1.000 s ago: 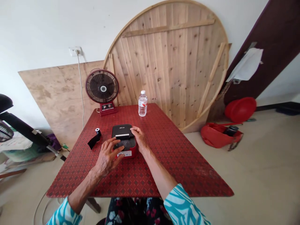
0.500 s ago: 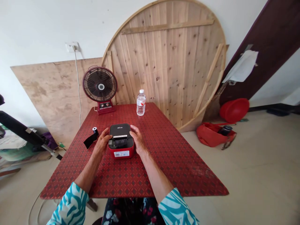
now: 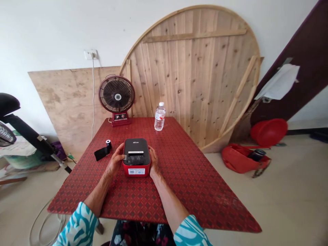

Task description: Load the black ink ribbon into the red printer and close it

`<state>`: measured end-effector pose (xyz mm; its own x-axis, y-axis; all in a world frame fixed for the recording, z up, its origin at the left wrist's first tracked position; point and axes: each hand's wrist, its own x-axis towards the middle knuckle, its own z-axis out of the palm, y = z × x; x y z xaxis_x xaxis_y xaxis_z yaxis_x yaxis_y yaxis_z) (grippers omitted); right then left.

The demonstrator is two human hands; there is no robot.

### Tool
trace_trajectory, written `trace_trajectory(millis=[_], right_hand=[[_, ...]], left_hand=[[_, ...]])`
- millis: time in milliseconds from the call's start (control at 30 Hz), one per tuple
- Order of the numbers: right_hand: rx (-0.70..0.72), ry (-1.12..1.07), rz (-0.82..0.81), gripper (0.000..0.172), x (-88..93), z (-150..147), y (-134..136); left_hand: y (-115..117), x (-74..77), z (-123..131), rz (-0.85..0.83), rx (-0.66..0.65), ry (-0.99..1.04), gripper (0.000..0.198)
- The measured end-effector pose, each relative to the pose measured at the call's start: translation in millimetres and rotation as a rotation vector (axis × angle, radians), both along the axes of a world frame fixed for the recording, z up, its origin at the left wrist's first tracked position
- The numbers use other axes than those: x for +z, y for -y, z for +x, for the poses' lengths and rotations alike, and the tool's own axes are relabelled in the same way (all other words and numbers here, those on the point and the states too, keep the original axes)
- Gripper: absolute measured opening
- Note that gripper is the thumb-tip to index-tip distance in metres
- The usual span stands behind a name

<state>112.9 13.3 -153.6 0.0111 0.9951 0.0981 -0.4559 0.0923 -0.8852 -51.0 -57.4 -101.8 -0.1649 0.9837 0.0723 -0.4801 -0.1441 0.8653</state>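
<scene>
A small printer [image 3: 137, 158] with a black lid and a red base sits on the table in front of me. A white label with a code is stuck on its near side, and a white strip runs across the lid. My left hand [image 3: 116, 159] grips its left side, thumb at the lid's front left corner. Against the right side lies my right hand [image 3: 153, 161], fingers along the casing. The lid lies flat on the base. Left of the printer, a black roll [image 3: 108, 145] with a white core stands with its loose end trailing over the table.
The table [image 3: 200, 194] has a red patterned cover. At its far side stand a fan [image 3: 117, 97] and a water bottle [image 3: 160, 117]. A round wooden board [image 3: 189, 75] leans on the wall. A red bag [image 3: 238, 160] lies on the floor at right, and a black stand [image 3: 36, 140] is at left.
The view has shifted, so everything sits further right. My right hand has slid from the lid's edge down to the printer's side. The lid, slightly raised before, now looks flat.
</scene>
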Motion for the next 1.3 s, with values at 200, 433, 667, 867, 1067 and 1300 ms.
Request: trace_trajectory(millis=[200, 433, 667, 867, 1067, 1300], right_hand=[[-0.020, 0.003, -0.082, 0.047, -0.1, 0.8, -0.3], [-0.007, 0.021, -0.068, 0.046, 3.0, 2.1, 3.0], [0.009, 0.014, -0.052, 0.045, -2.9, 0.9, 0.6], [0.015, -0.007, -0.016, 0.044, -3.2, -1.3, -0.6], [-0.030, 0.054, 0.019, 0.041, -1.9, -3.0, -2.2], [-0.029, 0.089, 0.039, 0.038, 7.4, -1.7, 1.1]], left_hand=[[-2.9, -3.0, -3.6, 0.000, -0.011, 0.009, 0.066], [-2.5, -2.8, -2.3, 0.006, -0.027, -0.047, 0.066], [-1.3, 0.5, 1.4, -0.020, 0.029, -0.059, 0.074], [-0.8, 1.5, -3.1, -0.012, 0.007, -0.126, 0.070], [-5.1, 17.0, -18.2, 0.080, 0.069, -0.655, 0.047], [-53.2, 58.9, -1.5, 0.176, -0.143, -1.361, 0.026]])
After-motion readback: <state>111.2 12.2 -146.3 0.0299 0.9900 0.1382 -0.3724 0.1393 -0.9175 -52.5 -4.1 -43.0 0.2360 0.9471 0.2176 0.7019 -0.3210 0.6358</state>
